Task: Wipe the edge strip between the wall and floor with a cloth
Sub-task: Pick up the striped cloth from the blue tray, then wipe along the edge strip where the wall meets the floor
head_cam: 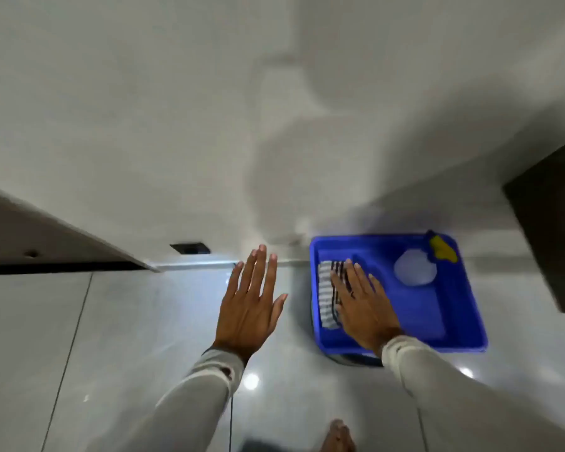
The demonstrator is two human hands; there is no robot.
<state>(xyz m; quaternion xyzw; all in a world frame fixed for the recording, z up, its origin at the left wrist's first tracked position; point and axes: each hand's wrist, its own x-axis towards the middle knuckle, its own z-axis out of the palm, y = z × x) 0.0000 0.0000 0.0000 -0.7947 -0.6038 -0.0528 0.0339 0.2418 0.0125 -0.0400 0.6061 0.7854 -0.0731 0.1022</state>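
A striped grey and dark cloth point(326, 296) lies folded at the left end of a blue plastic tray point(463, 308) on the floor. My right hand point(361, 305) rests flat over the cloth, fingers spread, covering its right part. My left hand point(252, 301) hovers open above the floor tiles, left of the tray, fingertips close to the pale edge strip point(193, 265) that runs along the foot of the white wall.
A white spray bottle with a yellow trigger point(419, 265) lies in the tray. A dark wall socket point(190, 248) sits just above the strip. A brown door or panel point(46, 243) is at the left, dark furniture point(548, 230) at the right. My bare foot point(338, 437) shows at the bottom.
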